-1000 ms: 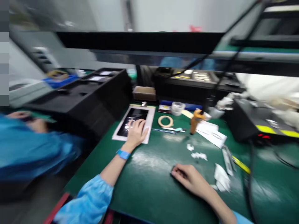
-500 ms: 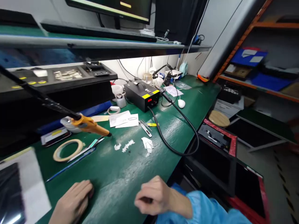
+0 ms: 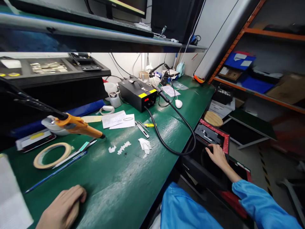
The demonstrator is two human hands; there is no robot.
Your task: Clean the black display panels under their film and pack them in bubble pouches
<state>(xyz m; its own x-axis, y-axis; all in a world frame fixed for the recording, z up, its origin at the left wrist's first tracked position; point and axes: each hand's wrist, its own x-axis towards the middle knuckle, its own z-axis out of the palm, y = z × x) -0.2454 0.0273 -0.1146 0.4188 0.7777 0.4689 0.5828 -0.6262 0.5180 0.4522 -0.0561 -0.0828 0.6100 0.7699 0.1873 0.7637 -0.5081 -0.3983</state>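
My left hand (image 3: 62,206) rests at the near left of the green table (image 3: 114,194), its fingers curled together and no object showing in it. Away to the right, past the table's edge, my right hand (image 3: 218,156) reaches over a dark, red-edged box (image 3: 225,140). Its thumb and fingers are apart, and nothing shows between them; whether it touches the box I cannot tell. Ahead of my left hand lie a blue pen (image 3: 56,171) and a roll of tape (image 3: 39,159). An orange electric screwdriver (image 3: 82,127) slants above the table, its tip pointing down.
A black soldering station (image 3: 137,95) stands at the back, with its cable (image 3: 166,144) looping across the table. Torn white scraps (image 3: 124,147), a crumpled tissue (image 3: 145,145) and tweezers (image 3: 142,129) lie mid-table. Beyond the box is orange shelving (image 3: 230,49).
My right hand has moved from above the table's near edge rightward to the red-edged box, and its fingers have opened. My left hand stays on the table. The view has turned right.
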